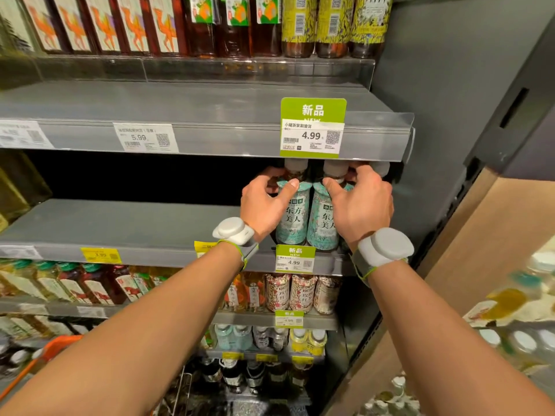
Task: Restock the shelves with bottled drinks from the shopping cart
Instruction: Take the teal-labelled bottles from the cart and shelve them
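Nearest, at 7 o'clock: orange shopping-cart rim [58, 343]. Farther in, just right of centre: left hand [264, 205], fingers and thumb curled round the shoulder of a teal-labelled, grey-capped tea bottle [292, 226]. At 3 o'clock of it: right hand [363, 208], gripping the neck of a matching second bottle [324, 232]. Both bottles upright, touching, at the right end of a grey metal shelf [135, 229]. Above them, at 12 o'clock: green price tag [312, 127].

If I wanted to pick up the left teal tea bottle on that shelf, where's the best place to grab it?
By the narrow shoulder just below its grey cap, coming from the open front. The teal bottle stands upright close beside its twin, and the shelf above hangs close over the cap, so top and right side are crowded. The left hand grips it there.
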A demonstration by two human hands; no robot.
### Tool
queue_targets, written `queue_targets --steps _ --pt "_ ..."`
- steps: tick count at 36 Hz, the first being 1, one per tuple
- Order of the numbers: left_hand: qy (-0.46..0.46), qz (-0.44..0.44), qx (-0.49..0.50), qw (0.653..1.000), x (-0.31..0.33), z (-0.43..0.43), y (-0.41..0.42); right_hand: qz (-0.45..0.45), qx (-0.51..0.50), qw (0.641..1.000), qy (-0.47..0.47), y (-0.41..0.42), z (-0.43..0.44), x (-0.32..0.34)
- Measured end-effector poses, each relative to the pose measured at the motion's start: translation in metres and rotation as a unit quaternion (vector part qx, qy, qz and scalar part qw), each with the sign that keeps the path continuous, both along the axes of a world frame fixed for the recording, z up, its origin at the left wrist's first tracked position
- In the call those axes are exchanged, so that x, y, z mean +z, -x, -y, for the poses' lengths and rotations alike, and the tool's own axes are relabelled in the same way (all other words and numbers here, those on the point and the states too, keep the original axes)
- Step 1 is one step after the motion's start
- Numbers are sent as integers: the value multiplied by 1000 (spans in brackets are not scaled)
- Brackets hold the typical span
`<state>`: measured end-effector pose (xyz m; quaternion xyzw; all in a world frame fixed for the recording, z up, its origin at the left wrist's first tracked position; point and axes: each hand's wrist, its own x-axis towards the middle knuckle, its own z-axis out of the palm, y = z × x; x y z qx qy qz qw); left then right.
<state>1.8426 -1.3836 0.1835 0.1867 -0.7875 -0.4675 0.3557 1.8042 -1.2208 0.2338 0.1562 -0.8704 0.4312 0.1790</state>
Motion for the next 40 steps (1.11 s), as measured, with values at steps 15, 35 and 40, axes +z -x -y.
queue_targets --steps 15,35,40 --pt "3 40 0 999 14 -5 -12 62 19 998 11 5 -5 -1" --pt "-18 25 58 998 -13 -20 -52 -36 137 982 128 -42 5 -69" --pt "2 38 84 996 -40 -21 -94 -1 204 974 96 -71 16 -102"
